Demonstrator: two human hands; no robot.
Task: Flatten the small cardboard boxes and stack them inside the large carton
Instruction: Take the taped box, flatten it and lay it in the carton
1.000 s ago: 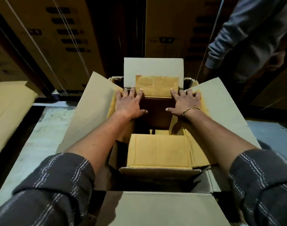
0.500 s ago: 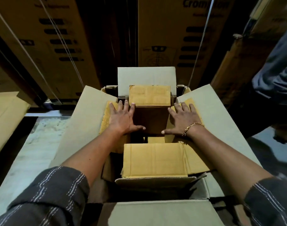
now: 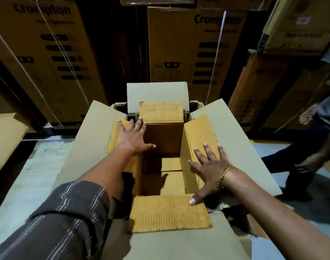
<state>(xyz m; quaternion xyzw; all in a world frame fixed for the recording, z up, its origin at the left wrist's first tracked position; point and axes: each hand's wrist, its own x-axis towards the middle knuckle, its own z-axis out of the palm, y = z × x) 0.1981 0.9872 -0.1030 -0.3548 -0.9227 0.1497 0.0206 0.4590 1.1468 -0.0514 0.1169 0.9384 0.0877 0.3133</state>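
under both palms, the small cardboard box point(image 3: 163, 141) is sitting upright inside the large carton point(image 3: 96, 143), its four yellow flaps folding outward over the carton's grey ones. the left hand point(image 3: 132, 136) is lying flat, fingers straight and spread, gripping nothing. it is pressing on the left flap point(image 3: 115, 136), with the thumb reaching over the edge toward the opening. the right hand point(image 3: 209, 169) is likewise flat and unclenched, with fingers fanning across the right flap point(image 3: 199, 136). its thumb tip is touching a corner of the near flap point(image 3: 169, 214). a gold bracelet point(image 3: 225, 175) is circling the right wrist.

between the two hands the box's mouth is gaping, and deep inside it the bottom flaps point(image 3: 170, 164) are showing, partly in shadow. just beyond the left fingertips the far flap point(image 3: 161, 111) is leaning up against the carton's raised grey back flap. what else is lying inside the carton around the box is too dark to tell.

well beyond the fingertips, tall printed cartons point(image 3: 188, 53) reading "crompton" are standing in a row. outward from the right hand, another person point(image 3: 310, 158) is standing on the floor, only partly in view. outward from the left hand, flat cardboard sheets point(image 3: 4, 136) are lying at the frame's edge.
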